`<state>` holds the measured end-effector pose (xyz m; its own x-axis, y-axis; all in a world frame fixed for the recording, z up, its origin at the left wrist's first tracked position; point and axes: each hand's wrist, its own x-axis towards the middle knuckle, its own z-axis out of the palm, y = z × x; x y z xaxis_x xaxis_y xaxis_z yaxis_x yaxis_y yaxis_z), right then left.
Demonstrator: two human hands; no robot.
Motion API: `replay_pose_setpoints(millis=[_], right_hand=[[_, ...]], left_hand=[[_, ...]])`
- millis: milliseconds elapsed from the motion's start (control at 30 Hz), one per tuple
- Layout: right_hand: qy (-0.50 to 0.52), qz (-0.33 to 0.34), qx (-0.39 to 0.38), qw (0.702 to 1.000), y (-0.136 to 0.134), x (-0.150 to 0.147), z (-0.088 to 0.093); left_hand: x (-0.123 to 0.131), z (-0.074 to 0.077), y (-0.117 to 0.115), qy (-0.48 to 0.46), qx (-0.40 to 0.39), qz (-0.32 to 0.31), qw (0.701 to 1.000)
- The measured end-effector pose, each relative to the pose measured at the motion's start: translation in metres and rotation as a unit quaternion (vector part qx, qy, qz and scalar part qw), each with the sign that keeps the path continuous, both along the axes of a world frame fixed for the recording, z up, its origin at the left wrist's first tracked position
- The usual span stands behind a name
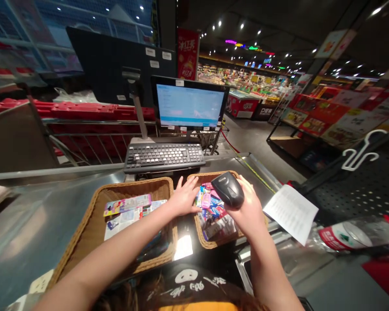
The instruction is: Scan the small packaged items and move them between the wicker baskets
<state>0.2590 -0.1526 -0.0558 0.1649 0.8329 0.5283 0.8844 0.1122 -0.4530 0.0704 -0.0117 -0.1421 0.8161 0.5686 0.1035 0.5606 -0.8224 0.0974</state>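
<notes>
Fingers apart, my left hand (183, 197) reaches over the gap between two wicker baskets, with its fingertips at the left rim of the smaller one and nothing visible in it. My right hand (246, 205) is wrapped round a black handheld scanner (228, 189), held above the right side of that smaller basket (205, 241). Colourful small packages (216, 209) fill the smaller basket. The larger basket (95, 203) lies under my left forearm. Inside it are a pink and yellow package (128, 204) and some white packs; my forearm hides part of its contents.
A black keyboard (164, 156) and a lit monitor (190, 106) stand beyond the baskets. On the right are a paper sheet (291, 212), a bottle with a red label (343, 236) and a white hanger (360, 151). Metal counter (65, 190) surrounds the larger basket's left side.
</notes>
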Motion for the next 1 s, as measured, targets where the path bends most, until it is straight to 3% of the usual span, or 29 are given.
replay_pose_setpoints(millis=[133,267,400,533,767,1000], right_hand=[[0.012,-0.031,0.002,0.999,-0.003,0.024,0.0],[0.027,-0.032,-0.006,0.999,0.0,0.041,-0.001],[0.035,-0.018,-0.005,0.999,0.005,0.053,-0.003],[0.046,-0.004,-0.002,0.999,0.012,0.063,-0.005],[0.055,0.009,0.007,0.998,0.019,0.073,-0.005],[0.052,0.009,-0.004,0.999,0.02,0.078,-0.006]], left_hand=[[0.042,-0.012,0.006,0.052,-0.017,-0.016,0.998],[0.076,-0.033,0.014,0.108,-0.031,-0.032,0.993],[0.096,-0.051,0.013,0.142,-0.021,-0.035,0.989],[0.107,-0.061,0.006,0.125,0.017,-0.02,0.992],[0.112,-0.064,0.012,0.106,0.001,0.014,0.994],[0.107,-0.05,0.022,0.069,0.006,0.062,0.996]])
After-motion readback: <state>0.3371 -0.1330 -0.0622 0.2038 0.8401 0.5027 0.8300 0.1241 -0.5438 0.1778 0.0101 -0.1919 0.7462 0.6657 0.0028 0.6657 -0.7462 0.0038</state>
